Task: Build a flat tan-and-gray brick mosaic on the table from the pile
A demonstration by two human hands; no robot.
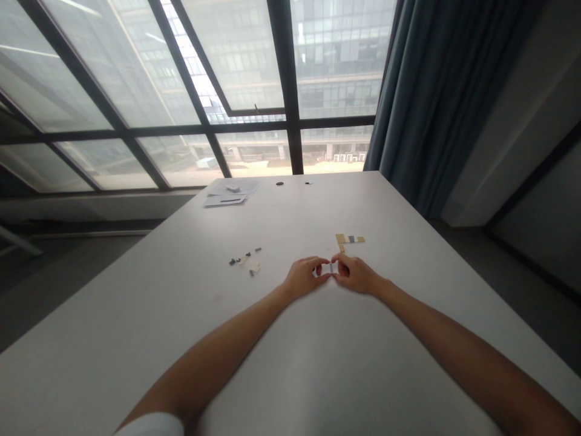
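Near the middle of the table my left hand (307, 276) and my right hand (358, 275) meet, fingertips facing. Between them is a small grey block (331, 267), pinched by thumb and fingers from both sides. It is too small to make out its exact kind. Just beyond my right hand lies a flat group of yellow strips (340, 239), with a dark grey piece (351, 239) and a white piece among them. To the left of my left hand several small loose pieces are scattered, some dark grey (233, 261), some cream (255, 266).
The white table (281, 339) reaches toward the window. At its far left lie paper sheets (224, 200) with a small white object (233, 189) on top. Two dark round spots (279, 183) mark the far edge. A blue curtain (422, 103) hangs at the right.
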